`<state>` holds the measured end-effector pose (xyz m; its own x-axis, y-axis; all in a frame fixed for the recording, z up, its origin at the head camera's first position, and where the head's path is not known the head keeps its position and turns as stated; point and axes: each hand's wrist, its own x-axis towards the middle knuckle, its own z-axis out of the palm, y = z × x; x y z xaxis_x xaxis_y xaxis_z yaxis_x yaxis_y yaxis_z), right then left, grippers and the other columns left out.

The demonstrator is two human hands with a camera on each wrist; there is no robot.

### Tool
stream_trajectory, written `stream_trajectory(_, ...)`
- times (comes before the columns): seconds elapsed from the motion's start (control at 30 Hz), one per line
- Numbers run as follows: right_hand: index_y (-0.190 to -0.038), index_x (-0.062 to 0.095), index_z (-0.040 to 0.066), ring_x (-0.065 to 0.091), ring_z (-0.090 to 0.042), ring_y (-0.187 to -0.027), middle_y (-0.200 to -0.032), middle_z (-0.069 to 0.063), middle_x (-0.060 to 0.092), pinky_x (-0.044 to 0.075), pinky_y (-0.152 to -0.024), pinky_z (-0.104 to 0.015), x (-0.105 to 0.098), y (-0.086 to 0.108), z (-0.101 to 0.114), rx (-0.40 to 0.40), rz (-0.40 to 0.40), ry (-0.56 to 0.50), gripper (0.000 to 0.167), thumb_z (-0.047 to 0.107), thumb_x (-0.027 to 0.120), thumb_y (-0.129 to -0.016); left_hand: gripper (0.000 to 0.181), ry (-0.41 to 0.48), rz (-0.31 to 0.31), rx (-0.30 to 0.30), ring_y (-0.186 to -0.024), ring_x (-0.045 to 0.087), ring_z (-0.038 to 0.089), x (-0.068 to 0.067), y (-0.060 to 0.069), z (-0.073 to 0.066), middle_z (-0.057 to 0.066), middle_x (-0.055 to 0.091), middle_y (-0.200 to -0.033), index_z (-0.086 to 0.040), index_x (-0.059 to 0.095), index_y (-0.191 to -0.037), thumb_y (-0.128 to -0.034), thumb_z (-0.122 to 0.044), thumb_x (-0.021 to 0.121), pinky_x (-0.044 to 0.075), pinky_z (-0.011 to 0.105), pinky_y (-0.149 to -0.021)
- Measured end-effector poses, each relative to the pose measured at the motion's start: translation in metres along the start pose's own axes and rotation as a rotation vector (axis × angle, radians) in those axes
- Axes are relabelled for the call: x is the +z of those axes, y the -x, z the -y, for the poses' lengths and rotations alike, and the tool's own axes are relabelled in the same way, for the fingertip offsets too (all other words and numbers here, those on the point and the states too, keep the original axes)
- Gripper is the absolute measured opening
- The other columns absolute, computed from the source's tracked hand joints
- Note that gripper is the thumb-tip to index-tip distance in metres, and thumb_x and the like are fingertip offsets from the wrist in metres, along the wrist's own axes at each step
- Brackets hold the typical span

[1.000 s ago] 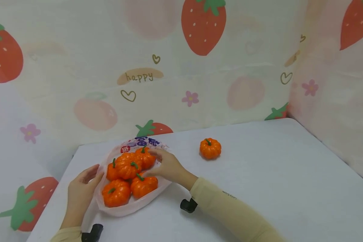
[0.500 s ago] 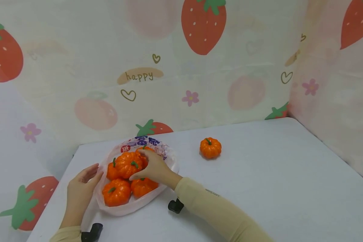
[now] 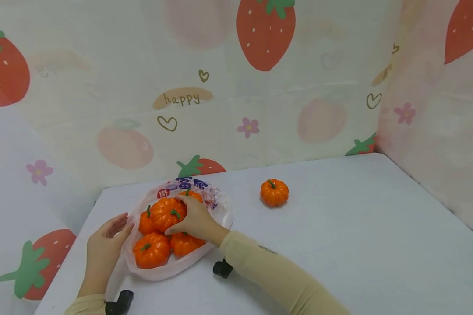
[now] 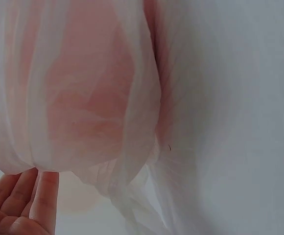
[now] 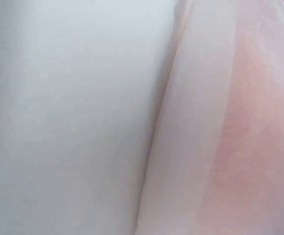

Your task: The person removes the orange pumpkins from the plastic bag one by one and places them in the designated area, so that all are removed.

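Note:
A pinkish-white plastic bag [image 3: 155,274] with printed lettering lies open on the table, holding several small orange pumpkins with green stems. My right hand [image 3: 200,222] reaches into it from the right, thumb and fingers curled round the uppermost pumpkin [image 3: 162,214]. Beside the bag's left rim is my left hand [image 3: 104,248], its fingers loosely extended and touching the plastic. The left wrist view shows those fingers [image 4: 45,198] against the bag [image 4: 90,103], pumpkin colour showing through. In the right wrist view only the bag's side [image 5: 191,156] and the white surface appear clearly.
One more small pumpkin [image 3: 274,193] stands alone on the white table [image 3: 351,236], to the right of the bag. A strawberry-print cloth [image 3: 220,105] rises behind the table and at both sides. Black wrist cameras sit below each hand.
My right hand has shifted left, from the pumpkins at the bag's right side onto the uppermost one. The left hand, the bag and the lone pumpkin have stayed nearly still.

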<state>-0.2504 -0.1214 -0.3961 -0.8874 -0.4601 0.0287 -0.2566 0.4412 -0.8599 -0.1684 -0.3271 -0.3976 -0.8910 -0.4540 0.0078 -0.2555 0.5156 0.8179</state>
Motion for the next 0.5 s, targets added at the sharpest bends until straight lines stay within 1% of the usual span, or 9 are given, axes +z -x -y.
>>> stream_trajectory(0.17, -0.148, 0.045, 0.020, 0.048, -0.021, -0.136, -0.149, 0.000, 0.049, 0.046, -0.113, -0.042, 0.0028, -0.0011, 0.0003, 0.018, -0.014, 0.009, 0.082, 0.032, 0.086, -0.077, 0.063, -0.001, 0.001, -0.001, -0.141, 0.046, 0.029, -0.0004, 0.0002, -0.0009, 0.011, 0.051, -0.150, -0.016, 0.044, -0.150, -0.0985, -0.050, 0.053, 0.041, 0.043, -0.108)
stream_trajectory(0.37, -0.147, 0.046, 0.019, 0.049, -0.021, -0.135, -0.148, 0.000, 0.051, 0.047, -0.112, -0.042, 0.0050, -0.0014, -0.0010, 0.010, -0.021, 0.000, 0.080, 0.032, 0.085, -0.079, 0.063, -0.012, -0.002, 0.007, -0.139, 0.048, 0.028, -0.0004, 0.0000, -0.0013, 0.011, 0.052, -0.149, -0.016, 0.045, -0.150, -0.0985, -0.051, 0.053, 0.041, 0.040, -0.106)
stream_trajectory(0.5, -0.147, 0.046, 0.019, 0.050, -0.021, -0.135, -0.147, 0.000, 0.051, 0.047, -0.112, -0.042, 0.0048, -0.0003, -0.0013, 0.004, -0.025, -0.009, 0.079, 0.032, 0.085, -0.079, 0.064, -0.002, -0.001, 0.000, -0.140, 0.047, 0.029, -0.0010, 0.0003, -0.0003, 0.012, 0.052, -0.150, -0.015, 0.045, -0.150, -0.0980, -0.052, 0.053, 0.041, 0.043, -0.108)
